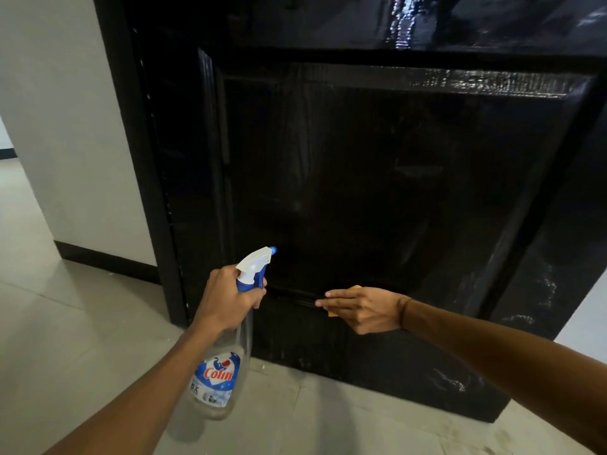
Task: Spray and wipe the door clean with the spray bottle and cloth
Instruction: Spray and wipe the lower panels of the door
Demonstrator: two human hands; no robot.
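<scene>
Nearest to me, two bare forearms come in from the bottom corners of the frame. I've got the left hand (226, 298) at lower centre-left, fingers wrapped tight round the neck of the spray bottle (218, 372), one finger curled at the blue trigger. The bottle hangs down from that grip, clear body with a blue and red label, tilted so its base sits toward the bottom of the frame over the floor (65, 339). Its white head with the blue nozzle tip points up and right, at the door (377, 192).

Over to the right hand (361, 308), lower centre: fingers held straight and together, flat against the door, pressing on the cloth (331, 312). Only small orange bits of cloth peek out above and below the hand; the rest is hidden beneath it. The hand lies right along the ridge at the bottom edge of the sunken panel, and a thin band circles the wrist.

The door fills the middle and right of the frame, glossy black, with bright streaky reflections along the top and pale scuffs low on the right. A white wall (65, 126) stands at upper left with a dark skirting strip at its foot, and pale floor tiles run below.
</scene>
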